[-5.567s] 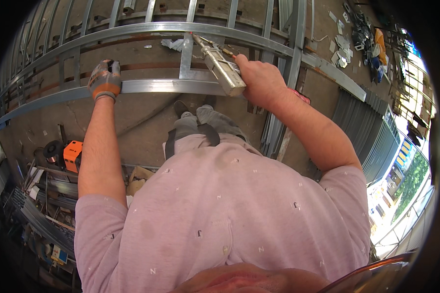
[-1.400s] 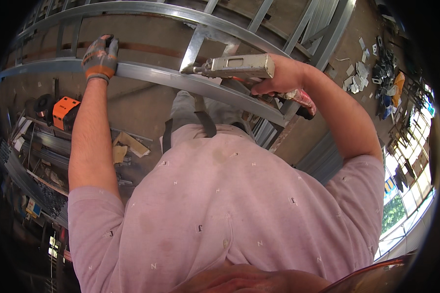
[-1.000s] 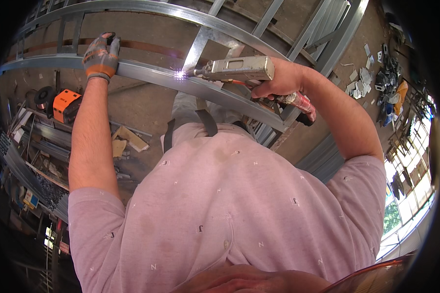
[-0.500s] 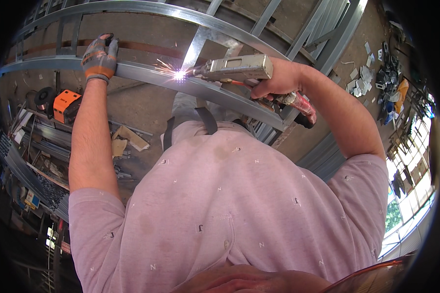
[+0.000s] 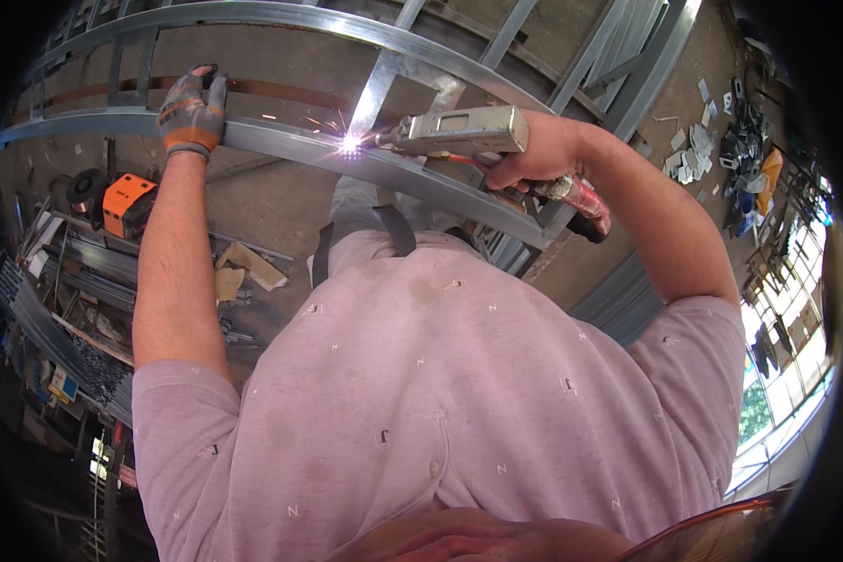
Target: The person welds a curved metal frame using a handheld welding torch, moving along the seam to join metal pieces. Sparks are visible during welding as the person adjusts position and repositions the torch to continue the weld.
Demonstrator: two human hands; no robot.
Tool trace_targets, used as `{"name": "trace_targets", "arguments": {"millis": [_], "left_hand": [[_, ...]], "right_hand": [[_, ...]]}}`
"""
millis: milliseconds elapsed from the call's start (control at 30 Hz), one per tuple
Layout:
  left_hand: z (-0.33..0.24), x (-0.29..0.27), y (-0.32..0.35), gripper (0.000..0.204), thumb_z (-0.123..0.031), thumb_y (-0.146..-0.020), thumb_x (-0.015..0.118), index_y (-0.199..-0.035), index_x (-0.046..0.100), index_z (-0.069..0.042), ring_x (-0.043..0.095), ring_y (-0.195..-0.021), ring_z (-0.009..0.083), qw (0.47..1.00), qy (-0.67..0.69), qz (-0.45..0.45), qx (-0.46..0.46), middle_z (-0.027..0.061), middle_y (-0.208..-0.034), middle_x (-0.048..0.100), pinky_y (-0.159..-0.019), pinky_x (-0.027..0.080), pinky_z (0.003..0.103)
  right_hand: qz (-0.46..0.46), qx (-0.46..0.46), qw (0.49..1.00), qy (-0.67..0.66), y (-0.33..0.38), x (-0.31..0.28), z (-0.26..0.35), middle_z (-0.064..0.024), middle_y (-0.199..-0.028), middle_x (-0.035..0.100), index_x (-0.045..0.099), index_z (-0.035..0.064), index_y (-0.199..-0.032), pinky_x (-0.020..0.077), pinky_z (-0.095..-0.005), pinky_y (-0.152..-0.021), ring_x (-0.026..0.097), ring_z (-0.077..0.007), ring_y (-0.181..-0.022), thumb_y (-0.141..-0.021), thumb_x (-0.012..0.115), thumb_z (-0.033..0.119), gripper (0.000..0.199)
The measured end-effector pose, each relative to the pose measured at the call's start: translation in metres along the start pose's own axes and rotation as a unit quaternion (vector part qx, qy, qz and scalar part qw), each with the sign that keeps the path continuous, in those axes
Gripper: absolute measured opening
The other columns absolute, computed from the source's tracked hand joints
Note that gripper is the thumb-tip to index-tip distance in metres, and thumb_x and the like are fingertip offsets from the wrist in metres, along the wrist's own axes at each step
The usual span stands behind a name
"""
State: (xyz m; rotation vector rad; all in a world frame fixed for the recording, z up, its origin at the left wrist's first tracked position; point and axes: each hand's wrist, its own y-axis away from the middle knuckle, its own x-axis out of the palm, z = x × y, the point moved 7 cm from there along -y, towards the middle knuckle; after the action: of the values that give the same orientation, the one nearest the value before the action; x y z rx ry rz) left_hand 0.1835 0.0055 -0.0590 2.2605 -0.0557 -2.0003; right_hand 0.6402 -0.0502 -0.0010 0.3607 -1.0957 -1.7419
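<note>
My right hand grips a grey hand-held welding gun whose tip points left at a joint of the galvanised steel frame. A bright spark with flying flecks glows at the tip, where a cross bar meets the long rail. My left hand, in a grey and orange glove, clasps that rail further left. A red-sleeved cable leaves the gun below my right wrist.
An orange welding machine stands on the concrete floor at the left, beside stacked metal profiles and cardboard scraps. More steel frames lean at the right. Small metal offcuts litter the floor at the far right.
The gun swung from upright to pointing left at the joint. A spark lit at its tip and has kept burning. My left hand stays on the rail.
</note>
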Motion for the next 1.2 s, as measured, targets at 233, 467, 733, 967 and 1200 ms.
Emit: {"name": "trace_targets", "arguments": {"millis": [233,467,733,967,1200], "left_hand": [[-0.003,-0.003,0.0,0.032,-0.041,-0.103,0.066,-0.126,0.075,-0.02,0.069,-0.123,0.0341,1.0,0.002,-0.009,0.009,0.0111,-0.128,0.075,-0.106,0.054,0.045],[-0.006,-0.008,0.0,0.032,-0.039,-0.102,0.066,-0.125,0.075,-0.019,0.068,-0.123,0.0359,1.0,0.013,-0.013,0.011,0.0123,-0.129,0.075,-0.106,0.053,0.045],[0.002,-0.001,-0.002,0.033,-0.042,-0.106,0.061,-0.131,0.071,-0.022,0.068,-0.122,0.0358,1.0,0.008,0.0,0.009,0.0117,-0.133,0.073,-0.104,0.053,0.044],[0.006,-0.001,-0.003,0.034,-0.043,-0.106,0.061,-0.132,0.071,-0.023,0.068,-0.124,0.0359,1.0,-0.013,0.006,0.01,0.0122,-0.134,0.073,-0.105,0.053,0.045],[0.004,-0.002,-0.003,0.034,-0.045,-0.106,0.061,-0.132,0.072,-0.024,0.068,-0.124,0.0358,1.0,-0.016,0.002,0.005,0.0121,-0.133,0.074,-0.104,0.054,0.045]], "right_hand": [[0.007,0.001,1.0,0.0,0.003,0.001,-0.001,-0.0057,-0.079,0.069,0.07,0.0004,-0.107,0.0529,-0.0327,-0.059,0.063,-0.0149,-0.061,-0.079,0.08,0.005,0.031],[0.006,-0.015,1.0,-0.006,0.033,-0.006,-0.004,-0.0032,-0.101,0.07,0.07,0.0024,-0.121,0.0553,-0.0306,-0.062,0.065,-0.0121,-0.075,-0.08,0.08,0.001,0.042],[-0.016,0.039,0.999,-0.01,0.064,-0.005,-0.043,-0.0052,-0.094,0.072,0.072,0.002,-0.116,0.0569,-0.0326,-0.059,0.066,-0.0145,-0.07,-0.078,0.082,0.003,0.039],[-0.01,0.057,0.998,0.011,0.06,-0.003,-0.042,-0.0056,-0.089,0.072,0.072,0.0008,-0.106,0.0565,-0.0326,-0.058,0.066,-0.0153,-0.066,-0.077,0.083,0.003,0.031],[-0.014,0.067,0.998,0.012,0.06,-0.004,-0.044,-0.007,-0.088,0.073,0.073,0.0004,-0.111,0.0564,-0.0331,-0.057,0.067,-0.0163,-0.065,-0.076,0.083,0.002,0.036]]}}
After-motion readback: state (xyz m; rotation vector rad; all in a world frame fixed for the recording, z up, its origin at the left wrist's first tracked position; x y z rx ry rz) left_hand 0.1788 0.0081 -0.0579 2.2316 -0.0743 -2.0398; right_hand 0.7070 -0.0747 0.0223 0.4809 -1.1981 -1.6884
